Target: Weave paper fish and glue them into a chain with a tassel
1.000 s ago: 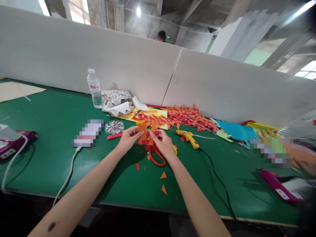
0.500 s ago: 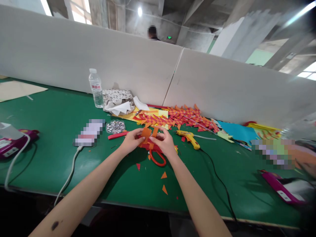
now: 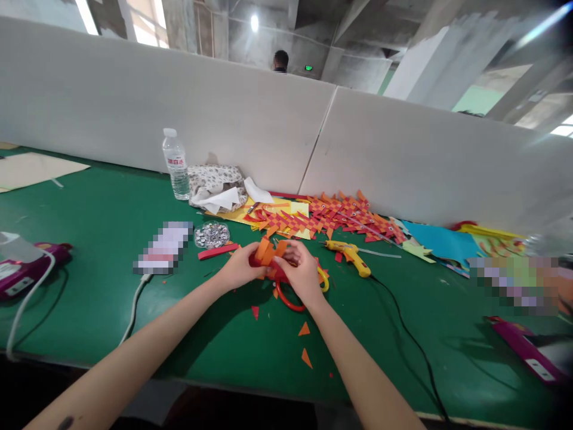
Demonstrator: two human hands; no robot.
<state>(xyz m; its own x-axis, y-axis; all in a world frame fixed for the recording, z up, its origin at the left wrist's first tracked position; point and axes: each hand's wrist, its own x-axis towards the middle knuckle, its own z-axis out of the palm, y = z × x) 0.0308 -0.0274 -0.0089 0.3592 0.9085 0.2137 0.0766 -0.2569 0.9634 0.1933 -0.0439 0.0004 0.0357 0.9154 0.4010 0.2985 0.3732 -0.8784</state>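
Observation:
My left hand (image 3: 243, 264) is closed on the left side of orange paper strips (image 3: 267, 252), thumb and fingers pinching them. On the other side my right hand (image 3: 302, 270) pinches the same strips, its fingers curled behind. The strips stand up in bent loops between both hands, and red paper shows partly behind them. Below my right hand lies a red scissors handle (image 3: 290, 304), its blades hidden. A yellow loop (image 3: 324, 279) shows to the right of that hand. A red paper strip (image 3: 218, 251) lies left of my left hand.
Woven red-and-orange paper pieces (image 3: 342, 212) lie along the partition. A yellow glue gun (image 3: 351, 257) with a black cord sits on the right. A dish of googly eyes (image 3: 212, 235), a phone (image 3: 165, 246) and a water bottle (image 3: 176, 167) stand left. Orange scraps (image 3: 306, 358) lie in front.
The orange strips have turned and bent between my hands. My right hand has moved slightly down over the scissors handle. The whole view has shifted a little.

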